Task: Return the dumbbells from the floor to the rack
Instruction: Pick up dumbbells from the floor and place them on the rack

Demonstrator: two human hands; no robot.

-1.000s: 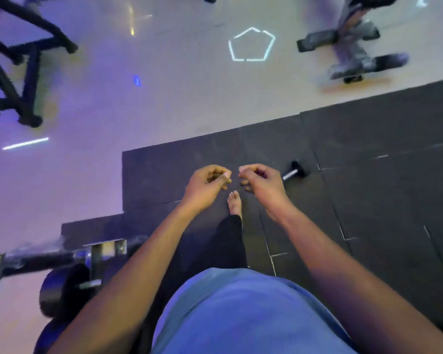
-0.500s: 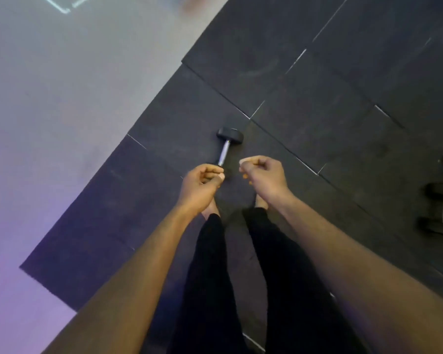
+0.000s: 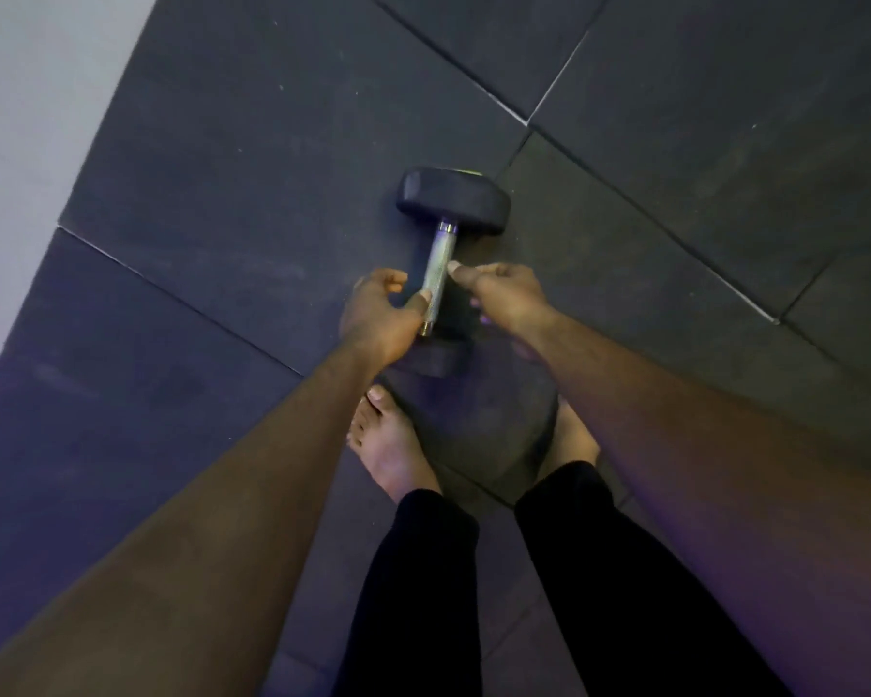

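Neither grip has taken hold: the left hand (image 3: 378,314) and right hand (image 3: 504,294) hang loosely curled on either side of the dumbbell (image 3: 441,264) handle, thumbs nearly touching it, likely lining up a two-handed lift. The dumbbell lies on the rubber floor mat (image 3: 222,193), before bare feet, arms reaching straight down.

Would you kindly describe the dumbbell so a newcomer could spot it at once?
Start at the dark floor mats, then look just ahead of the bare feet. The dumbbell lies there between both hands: black heads, a silver handle, the only shiny metal in view.
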